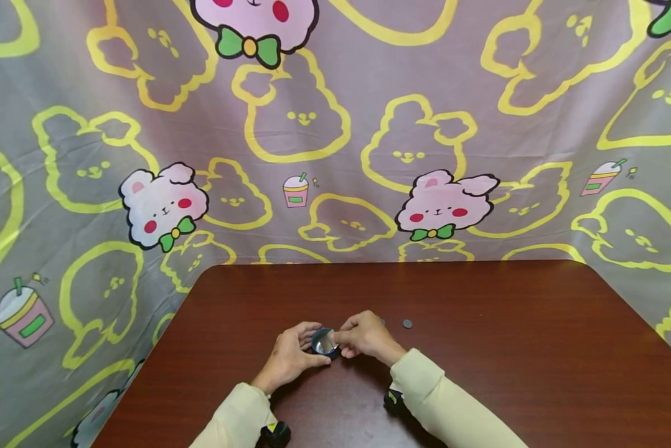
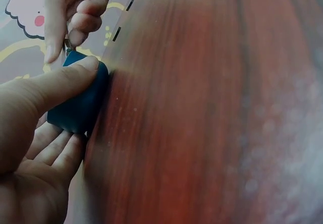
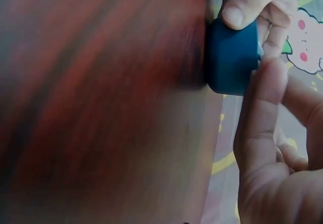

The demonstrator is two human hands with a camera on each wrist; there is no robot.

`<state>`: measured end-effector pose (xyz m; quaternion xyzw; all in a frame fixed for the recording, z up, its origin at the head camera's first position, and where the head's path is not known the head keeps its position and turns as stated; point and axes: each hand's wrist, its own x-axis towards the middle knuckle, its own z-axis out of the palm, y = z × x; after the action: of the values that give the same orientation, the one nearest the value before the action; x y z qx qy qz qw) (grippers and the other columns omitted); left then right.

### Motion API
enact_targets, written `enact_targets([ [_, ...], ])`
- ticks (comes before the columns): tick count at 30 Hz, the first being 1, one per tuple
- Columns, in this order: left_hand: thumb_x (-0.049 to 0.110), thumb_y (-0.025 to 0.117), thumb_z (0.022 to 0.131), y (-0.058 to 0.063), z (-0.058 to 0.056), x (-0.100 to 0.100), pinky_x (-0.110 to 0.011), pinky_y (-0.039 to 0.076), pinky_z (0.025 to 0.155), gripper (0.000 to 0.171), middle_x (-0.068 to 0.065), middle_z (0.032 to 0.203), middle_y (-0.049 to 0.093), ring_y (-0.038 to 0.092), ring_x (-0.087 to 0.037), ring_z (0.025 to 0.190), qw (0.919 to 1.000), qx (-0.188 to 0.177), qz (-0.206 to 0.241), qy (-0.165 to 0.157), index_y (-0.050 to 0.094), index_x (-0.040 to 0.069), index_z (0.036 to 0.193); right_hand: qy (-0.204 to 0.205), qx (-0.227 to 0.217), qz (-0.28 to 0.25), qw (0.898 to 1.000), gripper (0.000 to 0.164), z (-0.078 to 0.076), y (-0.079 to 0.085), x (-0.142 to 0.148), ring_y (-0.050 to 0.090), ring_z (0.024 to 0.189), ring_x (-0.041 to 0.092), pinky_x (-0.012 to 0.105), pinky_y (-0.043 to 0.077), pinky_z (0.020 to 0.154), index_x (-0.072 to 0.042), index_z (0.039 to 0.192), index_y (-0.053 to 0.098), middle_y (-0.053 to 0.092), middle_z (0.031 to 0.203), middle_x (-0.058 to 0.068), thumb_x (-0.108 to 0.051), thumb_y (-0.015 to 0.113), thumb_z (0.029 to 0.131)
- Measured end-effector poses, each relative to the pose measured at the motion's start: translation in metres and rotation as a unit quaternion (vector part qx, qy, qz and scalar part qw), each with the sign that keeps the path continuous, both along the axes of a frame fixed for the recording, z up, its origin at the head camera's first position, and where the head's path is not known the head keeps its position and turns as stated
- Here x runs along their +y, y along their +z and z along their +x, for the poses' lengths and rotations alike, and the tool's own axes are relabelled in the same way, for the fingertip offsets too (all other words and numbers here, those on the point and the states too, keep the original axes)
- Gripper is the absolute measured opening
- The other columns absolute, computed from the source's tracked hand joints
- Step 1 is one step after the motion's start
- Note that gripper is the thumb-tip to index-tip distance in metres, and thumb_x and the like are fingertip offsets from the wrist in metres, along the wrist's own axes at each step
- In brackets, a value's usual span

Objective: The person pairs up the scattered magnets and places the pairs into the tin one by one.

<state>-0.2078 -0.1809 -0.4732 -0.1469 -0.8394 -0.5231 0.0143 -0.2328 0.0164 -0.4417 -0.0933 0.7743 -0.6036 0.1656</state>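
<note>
A small round dark-blue container (image 1: 322,344) with a shiny inside stands open-topped on the table. My left hand (image 1: 290,351) grips its wall, the thumb on the near side and the fingers round the far side. Both wrist views show the smooth blue wall (image 2: 81,105) from the side. At the container's right rim, my right hand (image 1: 366,336) pinches a small metallic piece (image 2: 67,44) between thumb and fingers. Most of that piece is hidden, so its exact kind is unclear. Beyond the right hand lies a small grey disc (image 1: 407,323).
The brown wooden table (image 1: 509,348) carries a second small grey disc (image 1: 383,321), partly hidden behind the right hand. A patterned cloth (image 1: 358,168) with bunny drawings hangs behind the table and along its sides.
</note>
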Motion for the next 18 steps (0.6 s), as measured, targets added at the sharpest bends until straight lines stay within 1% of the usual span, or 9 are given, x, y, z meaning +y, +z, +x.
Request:
enact_targets([
  [4,-0.001,0.091,0.066,-0.001,-0.001,0.000,-0.036,0.055,0.091,0.066,-0.025,0.116,0.068,0.066,-0.037,0.110,1.0000,0.004,-0.001,0.001,0.060,-0.009,0.124,0.017,-0.019,-0.028,0.999,0.012,0.004,0.000,0.005,0.062,0.051,0.010,0.024,0.056,0.051,0.008,0.089,0.069,0.067,0.066,0.009,-0.001,0.076,0.086],
  [8,-0.001,0.091,0.066,0.000,-0.001,0.000,-0.036,0.054,0.091,0.066,-0.025,0.116,0.068,0.066,-0.037,0.110,1.0000,0.005,-0.003,0.004,0.060,-0.009,0.124,0.015,-0.032,-0.047,0.998,0.012,0.004,-0.002,0.004,0.061,0.052,0.010,0.024,0.055,0.052,0.009,0.089,0.067,0.066,0.065,0.009,0.000,0.075,0.086],
  [13,-0.002,0.091,0.066,-0.001,0.000,0.001,-0.035,0.054,0.091,0.066,-0.025,0.116,0.068,0.065,-0.037,0.110,1.0000,0.004,0.002,0.001,0.059,-0.010,0.123,0.008,-0.054,-0.049,0.997,0.011,0.001,-0.007,0.001,0.060,0.051,0.009,0.021,0.054,0.050,0.006,0.085,0.067,0.064,0.064,0.007,-0.001,0.076,0.086],
  [18,-0.001,0.091,0.066,-0.001,0.000,0.001,-0.035,0.054,0.092,0.066,-0.025,0.116,0.068,0.065,-0.037,0.110,1.0000,0.007,0.003,0.002,0.059,-0.010,0.123,0.001,-0.081,-0.044,0.996,0.015,-0.002,-0.010,-0.001,0.059,0.049,0.008,0.020,0.052,0.048,0.003,0.083,0.064,0.062,0.063,0.006,-0.003,0.076,0.087],
])
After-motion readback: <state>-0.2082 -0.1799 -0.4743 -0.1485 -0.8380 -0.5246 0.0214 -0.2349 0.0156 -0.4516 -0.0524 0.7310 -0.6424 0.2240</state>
